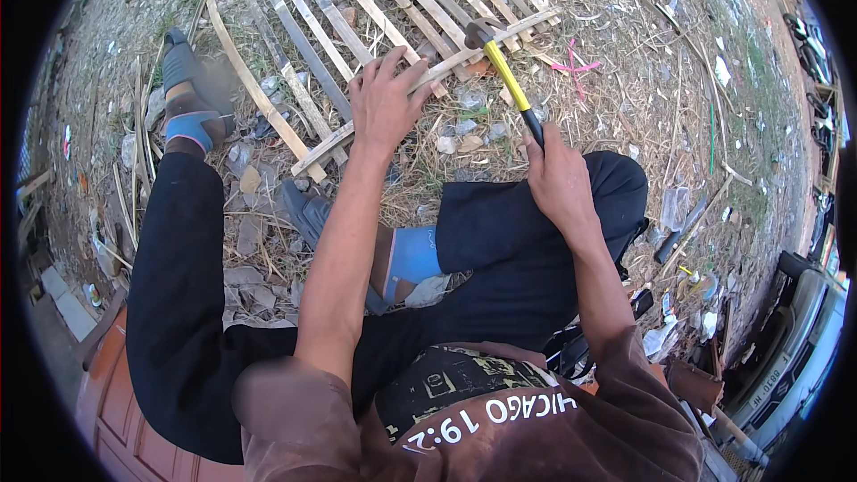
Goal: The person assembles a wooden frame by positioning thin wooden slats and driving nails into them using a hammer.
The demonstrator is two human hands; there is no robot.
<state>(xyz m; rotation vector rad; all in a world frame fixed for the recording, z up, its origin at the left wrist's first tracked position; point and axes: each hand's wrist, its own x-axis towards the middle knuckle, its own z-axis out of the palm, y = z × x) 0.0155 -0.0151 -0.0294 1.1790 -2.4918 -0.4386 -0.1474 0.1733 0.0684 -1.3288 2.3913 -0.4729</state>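
My right hand [561, 180] is wrapped round the black grip of a claw hammer [507, 77] with a yellow shaft. The hammer's dark head rests at a light wooden crosspiece [323, 148], or just above it; I cannot tell which. Farther left along that strip, my left hand [386, 107] is closed over the wood, with fingers curled across it. Several long thin bamboo or wooden slats [303, 45] lie side by side under the crosspiece and run away toward the far side. My left fingertips reach the near ends of the middle slats.
My sandalled foot [183, 80] is left of the slats, the other [312, 214] near the crosspiece. A pink cross-shaped piece [576, 68] lies to the right on straw-strewn ground, among stones and litter. A parked vehicle [786, 357] stands at the right; a brown wooden panel [134, 419] lies lower left.
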